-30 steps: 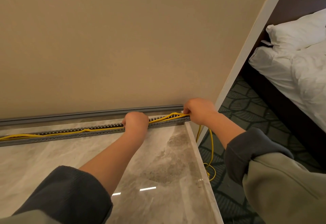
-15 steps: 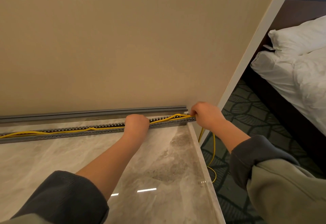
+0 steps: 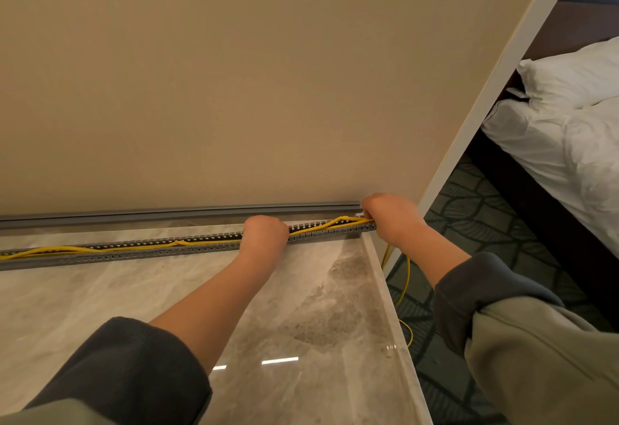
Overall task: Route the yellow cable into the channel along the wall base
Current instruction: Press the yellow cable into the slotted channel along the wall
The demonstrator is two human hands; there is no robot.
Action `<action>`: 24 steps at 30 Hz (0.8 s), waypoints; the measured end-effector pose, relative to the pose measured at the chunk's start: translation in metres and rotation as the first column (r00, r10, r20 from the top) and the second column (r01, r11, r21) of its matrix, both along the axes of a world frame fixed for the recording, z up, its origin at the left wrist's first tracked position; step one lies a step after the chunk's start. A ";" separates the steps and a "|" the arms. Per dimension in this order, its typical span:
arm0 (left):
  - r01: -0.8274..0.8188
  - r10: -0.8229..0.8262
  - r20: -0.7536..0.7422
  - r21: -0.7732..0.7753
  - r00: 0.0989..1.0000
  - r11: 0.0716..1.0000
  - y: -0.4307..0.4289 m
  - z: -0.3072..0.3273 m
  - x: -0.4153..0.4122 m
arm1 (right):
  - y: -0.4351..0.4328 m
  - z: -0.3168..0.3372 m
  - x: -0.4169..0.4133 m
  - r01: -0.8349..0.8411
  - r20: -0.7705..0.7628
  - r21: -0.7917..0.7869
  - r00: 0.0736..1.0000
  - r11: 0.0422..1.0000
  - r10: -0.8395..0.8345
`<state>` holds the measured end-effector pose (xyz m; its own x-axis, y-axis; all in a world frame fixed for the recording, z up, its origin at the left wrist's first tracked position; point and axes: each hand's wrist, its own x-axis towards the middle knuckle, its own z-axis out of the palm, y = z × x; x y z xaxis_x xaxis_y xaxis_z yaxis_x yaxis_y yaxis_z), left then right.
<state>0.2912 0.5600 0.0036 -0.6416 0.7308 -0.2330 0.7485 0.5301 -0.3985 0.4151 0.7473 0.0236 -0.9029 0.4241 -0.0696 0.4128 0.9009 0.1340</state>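
Observation:
A grey slotted channel (image 3: 140,250) runs along the marble top near the wall base. The yellow cable (image 3: 100,249) lies inside it from the far left, bulges up between my hands, then drops over the right end toward the carpet. My left hand (image 3: 264,235) is fisted over the channel's middle, pressing on the cable. At the channel's right end, my right hand (image 3: 390,218) is closed on the cable. The fingertips of both hands are hidden.
A grey strip (image 3: 174,213) lies against the beige wall behind the channel. The marble top (image 3: 167,307) ends at a right edge, with patterned carpet (image 3: 475,217) below. Loose cable (image 3: 406,287) hangs there. A bed (image 3: 569,143) stands at right.
My right hand has slid slightly right along the channel's end. The left hand stays on the channel's middle, and the cable's bulge between the hands looks flatter.

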 end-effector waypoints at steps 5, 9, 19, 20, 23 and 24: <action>0.022 -0.021 -0.020 0.009 1.000 1.000 -0.003 0.001 -0.003 | -0.004 -0.004 -0.004 -0.011 -0.003 0.164 1.000 0.986 0.012; 0.011 -0.011 -0.013 0.023 1.000 1.000 -0.005 0.000 -0.002 | -0.010 -0.007 -0.007 0.032 -0.052 0.083 0.998 0.996 -0.027; -0.029 0.022 0.025 0.355 0.999 0.934 -0.041 -0.027 -0.003 | -0.032 -0.041 0.005 -0.142 -0.214 0.024 0.966 0.990 0.143; -0.016 0.009 0.019 0.395 1.000 0.918 -0.047 -0.032 -0.002 | -0.034 -0.043 0.006 -0.138 -0.220 0.032 0.965 0.990 0.141; 0.051 -0.053 -0.009 0.453 0.999 0.890 -0.057 -0.042 0.002 | -0.041 -0.042 0.003 -0.115 -0.231 0.040 0.965 0.993 0.121; 0.067 -0.065 -0.021 0.458 0.998 0.886 -0.058 -0.044 0.002 | -0.042 -0.041 0.002 -0.114 -0.218 0.033 0.969 0.993 0.118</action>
<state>0.2930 0.5019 -0.0400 -0.5884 0.7961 0.1411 0.7869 0.6040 -0.1265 0.4167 0.7055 -0.0172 -0.9382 0.3150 0.1431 0.3271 0.9424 0.0698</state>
